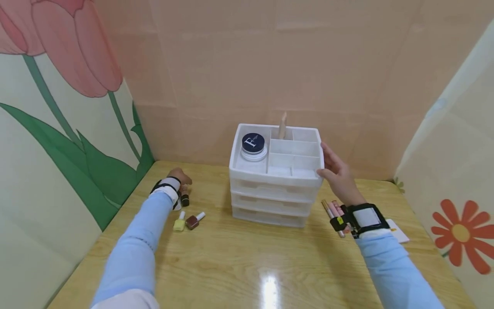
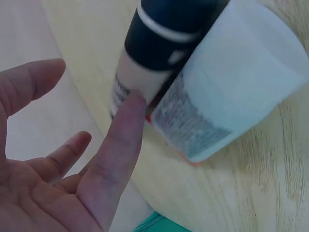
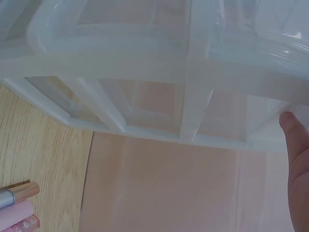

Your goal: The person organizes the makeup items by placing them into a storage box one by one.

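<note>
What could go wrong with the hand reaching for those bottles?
The left hand is open, one fingertip touching the dark-capped tube that leans against a white bottle; a nudge might roll or topple them. Nail polish bottles sit near that sleeve and could get swept. The right hand rests on the organizer; a push might slide it.

One letter is all we can read

We make out a large white "F" on the dark lid of the round jar (image 1: pixel 253 143) that sits in the top tray of the white drawer unit (image 1: pixel 275 189); a smaller line of script beside the letter is too fine for us to read. In the left wrist view we see dense grey print on the white tube (image 2: pixel 231 92) and small print on the dark-capped bottle (image 2: pixel 145 72), but both are blurred beyond reading.
</note>
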